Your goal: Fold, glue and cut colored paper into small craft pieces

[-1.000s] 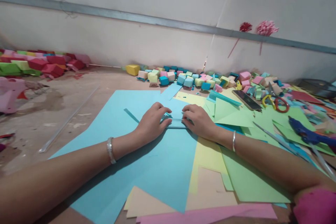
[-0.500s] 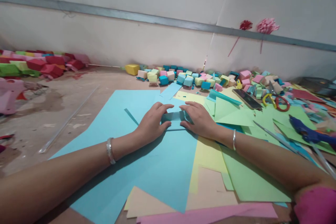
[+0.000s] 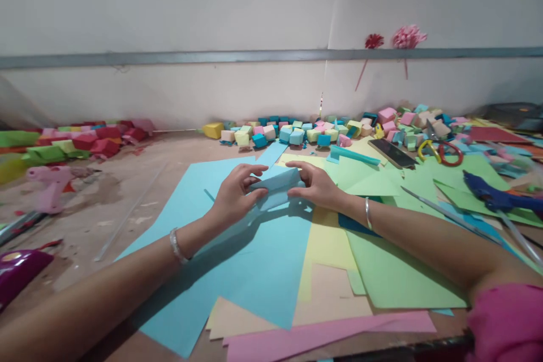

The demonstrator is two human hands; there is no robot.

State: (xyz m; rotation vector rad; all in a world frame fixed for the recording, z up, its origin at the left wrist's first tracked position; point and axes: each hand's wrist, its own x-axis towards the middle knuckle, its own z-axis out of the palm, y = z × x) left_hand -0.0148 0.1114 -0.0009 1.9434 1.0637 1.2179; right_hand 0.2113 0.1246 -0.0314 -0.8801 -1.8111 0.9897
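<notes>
A folded piece of light blue paper [image 3: 278,187] is held between my two hands, tilted and raised a little above a large light blue sheet [image 3: 250,260]. My left hand [image 3: 241,188] pinches its left end between thumb and fingers. At the right end, my right hand [image 3: 316,184] grips it the same way. The fold inside the piece is partly hidden by the fingers. Just left of my left hand, a narrow blue strip [image 3: 209,195] lies on the sheet.
Small paper boxes [image 3: 296,136] line the wall. To the right lie green sheets [image 3: 407,266], a phone [image 3: 391,153], scissors [image 3: 441,153] and a blue glue gun [image 3: 492,192]. A pink glue gun [image 3: 48,186] and a clear stick [image 3: 129,212] are left. Pink paper [image 3: 331,336] lies in front.
Both hands have lifted the folded blue paper off the sheet and tilted it, so its face shows more. The head view has levelled and turned slightly, revealing more on the left.
</notes>
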